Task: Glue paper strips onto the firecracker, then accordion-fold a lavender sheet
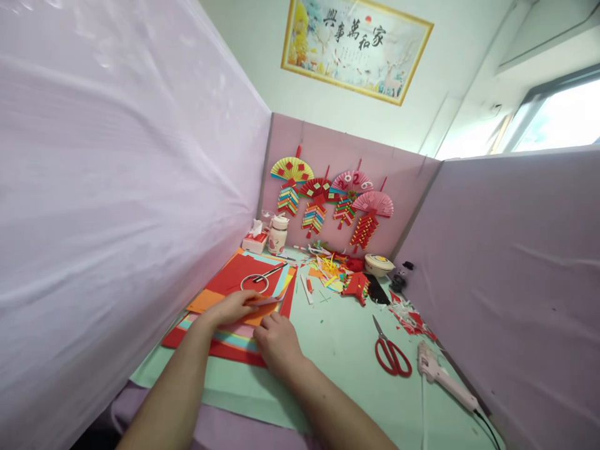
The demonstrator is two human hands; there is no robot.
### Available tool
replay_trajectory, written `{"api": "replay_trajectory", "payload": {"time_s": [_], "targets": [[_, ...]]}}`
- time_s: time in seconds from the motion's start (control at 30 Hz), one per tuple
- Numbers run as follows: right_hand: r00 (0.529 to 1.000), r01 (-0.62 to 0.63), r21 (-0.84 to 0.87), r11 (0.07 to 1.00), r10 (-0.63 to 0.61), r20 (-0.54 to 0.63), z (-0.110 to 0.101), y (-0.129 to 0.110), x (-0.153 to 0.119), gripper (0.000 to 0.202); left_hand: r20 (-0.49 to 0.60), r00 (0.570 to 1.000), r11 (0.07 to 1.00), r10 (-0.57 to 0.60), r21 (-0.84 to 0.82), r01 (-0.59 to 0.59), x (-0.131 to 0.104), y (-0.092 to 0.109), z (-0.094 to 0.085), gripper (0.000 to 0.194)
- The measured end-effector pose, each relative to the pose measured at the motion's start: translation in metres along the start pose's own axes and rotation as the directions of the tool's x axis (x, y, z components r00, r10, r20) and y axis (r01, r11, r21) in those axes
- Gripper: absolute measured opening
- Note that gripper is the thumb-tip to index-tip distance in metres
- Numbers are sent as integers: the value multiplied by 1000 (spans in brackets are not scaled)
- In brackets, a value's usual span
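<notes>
On the table lies a stack of coloured paper (244, 358), with red, orange, pink, yellow and light blue sheets showing. My left hand (233, 308) is closed at a raised paper sheet (268, 300), pinkish at its lifted edge. Beside it, my right hand (279, 339) rests on the stack's right side with its fingers curled in; whatever they hold is hidden. Just beyond my left hand, a white ring (254, 275) and a dark pen (272, 271) lie on red paper (229, 272).
Red-handled scissors (392, 357) and a glue gun (445, 378) lie to the right. Paper scraps (330, 269), a lidded bowl (379, 265), a jar (278, 235) and a tissue box (255, 240) stand or lie at the back. Fan decorations (319, 190) hang on the pink partition.
</notes>
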State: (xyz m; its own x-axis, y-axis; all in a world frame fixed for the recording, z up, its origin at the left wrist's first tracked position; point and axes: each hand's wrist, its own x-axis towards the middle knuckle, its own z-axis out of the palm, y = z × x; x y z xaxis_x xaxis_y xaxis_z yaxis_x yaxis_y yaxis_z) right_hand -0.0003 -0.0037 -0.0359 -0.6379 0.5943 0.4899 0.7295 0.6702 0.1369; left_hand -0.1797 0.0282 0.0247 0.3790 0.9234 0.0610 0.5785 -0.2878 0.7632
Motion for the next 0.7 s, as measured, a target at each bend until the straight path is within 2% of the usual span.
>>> {"api": "replay_trajectory", "payload": {"time_s": [0.23, 0.4, 0.5, 0.7], "targets": [[999, -35, 43, 998, 34, 10, -5, 2, 0, 19, 1, 1000, 1000, 23, -17, -23, -1, 0, 4, 33], [989, -128, 138, 982, 136, -50, -3, 3, -1, 18, -28, 999, 988, 19, 155, -14, 3, -13, 4, 40], [987, -135, 215, 967, 150, -55, -2, 4, -2, 19, -36, 999, 987, -30, 156, 35, 2, -17, 4, 48], [988, -136, 348, 927, 154, -23, -4, 5, -7, 18, 7, 997, 981, -79, 180, 76, -5, -6, 4, 59]]}}
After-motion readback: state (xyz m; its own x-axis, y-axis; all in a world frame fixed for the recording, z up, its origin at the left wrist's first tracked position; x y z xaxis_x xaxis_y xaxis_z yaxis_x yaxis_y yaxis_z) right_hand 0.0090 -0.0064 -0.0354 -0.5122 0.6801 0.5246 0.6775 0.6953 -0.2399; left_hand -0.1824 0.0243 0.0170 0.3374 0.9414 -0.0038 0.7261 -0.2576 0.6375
